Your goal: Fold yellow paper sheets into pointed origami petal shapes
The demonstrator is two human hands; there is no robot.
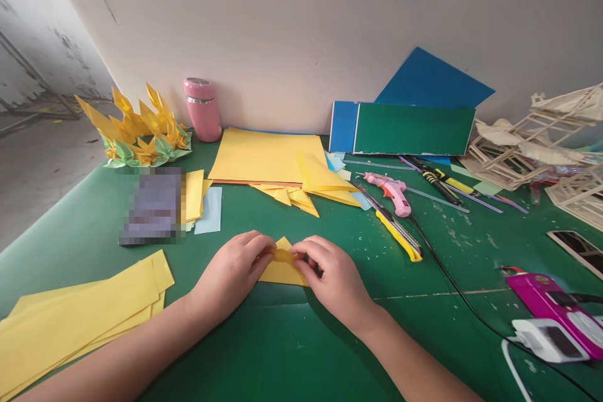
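Note:
A small piece of yellow paper (285, 273) lies on the green table before me, with a fold along its upper part and a pointed tip at the top. My left hand (240, 267) pinches the fold at its left end, thumb and fingers together. At the right end my right hand (328, 273) pinches the same fold. Beyond the hands are folded yellow paper pieces (292, 196) and a stack of large yellow sheets (264, 157). Yellow paper strips (89, 308) lie fanned out by my left forearm.
A pink glue gun (393, 193) and yellow utility knife (400, 235) lie right of centre. A purple power strip (551, 304) with a cord sits farther right. At the back stand a pink thermos (203, 110), an orange paper flower piece (141, 129) and wooden-stick models (522, 144).

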